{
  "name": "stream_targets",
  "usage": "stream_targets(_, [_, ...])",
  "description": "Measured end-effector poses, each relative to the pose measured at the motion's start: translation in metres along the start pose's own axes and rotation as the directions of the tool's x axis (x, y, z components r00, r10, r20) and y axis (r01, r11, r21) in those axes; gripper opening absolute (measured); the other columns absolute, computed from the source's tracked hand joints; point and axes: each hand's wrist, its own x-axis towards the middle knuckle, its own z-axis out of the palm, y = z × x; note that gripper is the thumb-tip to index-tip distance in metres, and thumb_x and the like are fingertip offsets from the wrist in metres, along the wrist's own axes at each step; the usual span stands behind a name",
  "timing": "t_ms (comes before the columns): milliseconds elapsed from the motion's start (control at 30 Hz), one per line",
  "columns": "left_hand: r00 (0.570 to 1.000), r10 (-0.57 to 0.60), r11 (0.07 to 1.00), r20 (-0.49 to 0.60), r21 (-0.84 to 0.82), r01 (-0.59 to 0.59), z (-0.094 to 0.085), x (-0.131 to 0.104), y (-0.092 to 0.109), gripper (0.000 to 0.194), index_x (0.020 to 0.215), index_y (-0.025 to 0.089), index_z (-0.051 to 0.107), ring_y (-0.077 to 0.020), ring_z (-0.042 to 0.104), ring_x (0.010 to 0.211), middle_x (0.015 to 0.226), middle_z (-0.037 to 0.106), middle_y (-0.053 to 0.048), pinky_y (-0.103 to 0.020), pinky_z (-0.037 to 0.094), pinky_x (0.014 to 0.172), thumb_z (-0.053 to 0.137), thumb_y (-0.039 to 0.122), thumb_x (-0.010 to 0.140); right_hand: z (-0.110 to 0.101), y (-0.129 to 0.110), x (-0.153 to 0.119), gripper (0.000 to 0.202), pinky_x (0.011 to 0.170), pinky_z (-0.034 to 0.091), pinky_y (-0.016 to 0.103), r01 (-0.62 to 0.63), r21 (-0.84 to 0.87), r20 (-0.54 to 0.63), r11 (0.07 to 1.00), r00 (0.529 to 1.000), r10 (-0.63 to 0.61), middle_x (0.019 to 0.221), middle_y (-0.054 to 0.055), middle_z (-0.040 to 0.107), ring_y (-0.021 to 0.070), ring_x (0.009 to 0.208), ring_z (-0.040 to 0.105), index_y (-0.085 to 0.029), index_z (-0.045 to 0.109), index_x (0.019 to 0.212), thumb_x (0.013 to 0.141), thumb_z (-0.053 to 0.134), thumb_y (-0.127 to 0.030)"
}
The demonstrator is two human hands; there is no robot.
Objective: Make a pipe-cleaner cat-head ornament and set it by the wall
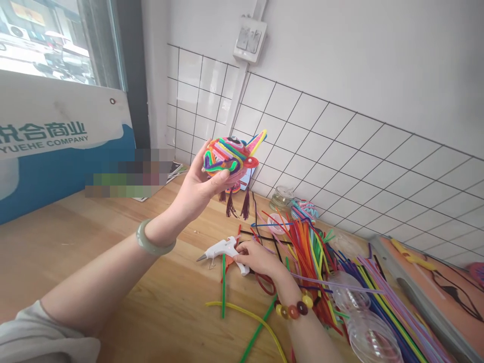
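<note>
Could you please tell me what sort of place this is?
Probably a craft workspace, judging by the light-brown wooden table with loose multicoloured fuzzy pipe cleaners, the white plastic glue gun at the right hand, and the colourful, tasselled fuzzy figure in the left hand.

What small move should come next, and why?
Perhaps settle the right hand firmly on the white glue gun before any lift: its fingers are already at the gun, a green pipe cleaner close by might snag, and the left hand holds the multicolored pipe-cleaner figure above the table.
</note>
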Motion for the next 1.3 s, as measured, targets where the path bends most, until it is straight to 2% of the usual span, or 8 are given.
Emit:
stream_targets(233, [0.998, -0.011, 1.0, -0.057, -0.007, 0.011, -0.001, 0.001, 0.0, 0.076, 0.143, 0.036, 0.031, -0.0335, 0.055, 0.122, 0.145, 0.046, -0.008, -0.055, 0.049, 0.097, 0.071, 0.03, 0.079, 0.005, -0.007, 0.0, 0.016, 0.059, 0.031, 0.025, 0.0, 0.034, -0.077, 0.999, 0.997, 0.003, 0.062, -0.002, 0.058, 0.0146, 0.064, 0.052, -0.018, 0.06, 0.06, 0.074, 0.064, -0.025])
stream_targets(467, [0.999, 0.023, 0.998, -0.038, -0.049, -0.025, -0.002, 0.001, 0.007, 0.071, 0.141, 0.034, 0.035, -0.0313, 0.056, 0.121, 0.141, 0.05, -0.009, -0.05, 0.049, 0.098, 0.07, 0.028, 0.08, 0.0, 0.003, 0.012, 0.025, 0.053, 0.037, 0.024, 0.066, 0.378, -0.293, 0.923, 0.955, 0.052, 0.068, 0.001, 0.064, 0.0146, 0.057, 0.055, -0.017, 0.064, 0.08, 0.079, 0.059, -0.042])
stream_targets(667, [0.998, 0.044, 0.997, -0.054, -0.056, -0.047, -0.001, 0.002, 0.012, 0.068, 0.139, 0.034, 0.038, -0.0305, 0.058, 0.119, 0.139, 0.053, -0.008, -0.046, 0.052, 0.095, 0.07, 0.029, 0.08, -0.012, 0.0, 0.015, 0.044, 0.047, 0.038, 0.023, 0.259, 0.65, -0.538, 0.714, 0.821, 0.192, 0.068, -0.001, 0.062, 0.0121, 0.054, 0.052, -0.017, 0.063, 0.096, 0.072, 0.066, -0.054])
stream_targets(800, [0.998, 0.032, 0.997, -0.059, -0.068, -0.036, -0.001, 0.002, 0.01, 0.073, 0.141, 0.034, 0.036, -0.0305, 0.056, 0.12, 0.142, 0.049, -0.009, -0.047, 0.051, 0.096, 0.072, 0.028, 0.078, -0.03, -0.015, 0.001, 0.04, 0.044, 0.037, 0.021, 0.394, 0.723, -0.621, 0.567, 0.731, 0.283, 0.067, -0.002, 0.057, 0.0102, 0.053, 0.05, -0.018, 0.06, 0.089, 0.074, 0.065, -0.055])
stream_targets(900, [1.0, 0.006, 0.996, -0.018, -0.093, -0.008, -0.002, 0.0, 0.006, 0.08, 0.144, 0.037, 0.03, -0.0308, 0.054, 0.123, 0.146, 0.044, -0.008, -0.05, 0.048, 0.099, 0.073, 0.026, 0.077, -0.047, -0.028, -0.015, 0.04, 0.04, 0.034, 0.018, 0.447, 0.765, -0.612, 0.463, 0.73, 0.306, 0.061, -0.007, 0.048, 0.0073, 0.046, 0.043, -0.021, 0.057, 0.086, 0.075, 0.062, -0.059])
stream_targets(1067, [0.999, 0.014, 0.993, 0.041, -0.118, -0.009, -0.001, -0.004, 0.0, 0.086, 0.143, 0.04, 0.031, -0.0329, 0.053, 0.123, 0.149, 0.04, -0.007, -0.05, 0.051, 0.097, 0.078, 0.025, 0.072, -0.068, -0.047, -0.041, 0.035, 0.035, 0.026, 0.015, 0.587, 0.803, -0.594, 0.105, 0.773, 0.225, 0.054, -0.01, 0.032, 0.0059, 0.041, 0.031, -0.021, 0.055, 0.078, 0.08, 0.06, -0.056])
stream_targets(1200, [0.997, 0.015, 0.995, 0.071, -0.096, -0.008, 0.002, -0.007, -0.002, 0.085, 0.141, 0.042, 0.035, -0.0338, 0.051, 0.125, 0.151, 0.037, -0.005, -0.046, 0.055, 0.092, 0.079, 0.025, 0.07, -0.073, -0.056, -0.054, 0.029, 0.045, 0.039, 0.019, 0.703, 0.702, -0.712, 0.113, 0.692, 0.114, 0.062, -0.007, 0.043, 0.0058, 0.046, 0.039, -0.021, 0.056, 0.075, 0.078, 0.067, -0.048])
stream_targets(1300, [0.996, 0.001, 0.992, 0.087, -0.124, 0.01, 0.003, -0.008, -0.004, 0.082, 0.141, 0.041, 0.037, -0.0346, 0.048, 0.128, 0.152, 0.036, -0.005, -0.047, 0.054, 0.093, 0.078, 0.029, 0.071, -0.069, -0.061, -0.06, 0.025, 0.046, 0.04, 0.022, 0.741, 0.635, -0.764, 0.22, 0.645, 0.034, 0.071, -0.004, 0.056, 0.0054, 0.044, 0.041, -0.022, 0.06, 0.083, 0.081, 0.063, -0.048])
